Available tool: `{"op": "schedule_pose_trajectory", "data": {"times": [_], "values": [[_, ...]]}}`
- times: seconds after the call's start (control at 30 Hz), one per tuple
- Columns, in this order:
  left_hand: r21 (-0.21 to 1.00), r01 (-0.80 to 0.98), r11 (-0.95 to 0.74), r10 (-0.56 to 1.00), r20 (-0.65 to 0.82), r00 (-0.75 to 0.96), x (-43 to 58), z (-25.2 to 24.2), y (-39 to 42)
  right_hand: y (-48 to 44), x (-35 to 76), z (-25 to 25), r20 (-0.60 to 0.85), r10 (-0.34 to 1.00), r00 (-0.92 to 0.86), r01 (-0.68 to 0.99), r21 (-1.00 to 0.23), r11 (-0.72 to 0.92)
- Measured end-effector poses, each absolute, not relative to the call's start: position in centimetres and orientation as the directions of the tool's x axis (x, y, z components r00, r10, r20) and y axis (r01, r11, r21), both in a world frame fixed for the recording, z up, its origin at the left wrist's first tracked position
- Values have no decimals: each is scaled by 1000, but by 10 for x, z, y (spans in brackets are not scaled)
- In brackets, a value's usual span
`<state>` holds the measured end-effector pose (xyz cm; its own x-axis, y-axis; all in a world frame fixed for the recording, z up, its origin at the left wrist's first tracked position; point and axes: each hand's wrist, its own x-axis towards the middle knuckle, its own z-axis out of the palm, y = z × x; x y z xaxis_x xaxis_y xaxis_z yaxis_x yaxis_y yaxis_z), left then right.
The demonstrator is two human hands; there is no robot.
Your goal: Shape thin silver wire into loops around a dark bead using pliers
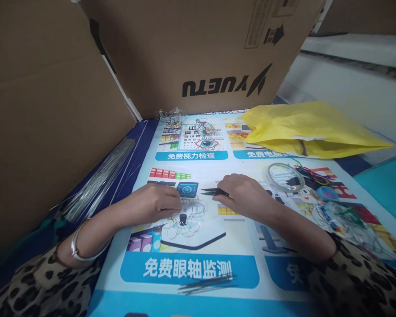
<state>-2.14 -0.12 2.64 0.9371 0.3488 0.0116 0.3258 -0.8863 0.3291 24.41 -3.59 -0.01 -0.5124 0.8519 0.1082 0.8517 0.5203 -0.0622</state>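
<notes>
Cardboard (191, 48) printed upside-down YUETU, sheet (239, 240) reading 免费眼轴监测, left hand (155, 203) pinching wire loops (195, 209), right hand (246, 193) gripping black tool (213, 192)

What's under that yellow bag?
The yellow bag overlaps the printed poster, partly covering a blue caption band. Anything else underneath is hidden from this view.

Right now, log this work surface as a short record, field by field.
left hand: at the edge of thin clear loops; grip unclear
right hand: holds a black pointed tool, tips toward left hand
surface: printed sheet
left side: bundle of pale strands
right side: clear ring, tangled strands
far right: yellow bag
behind: cardboard
</notes>
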Motion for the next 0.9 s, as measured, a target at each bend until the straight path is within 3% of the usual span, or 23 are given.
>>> {"op": "schedule_pose_trajectory", "data": {"times": [0.3,0.4,0.9], "values": [[-53,334,-941,330,60,942,-19,18,-9,-35,244,0,94,854,-511,852,-72,518],[-126,300,-946,290,90,953,-20,15,-12,-35,244,1,93,854,-512,852,-71,519],[-118,338,-934,313,187,931,-23,5,-16,-35,245,-1,118,840,-529,840,-70,539]]}}
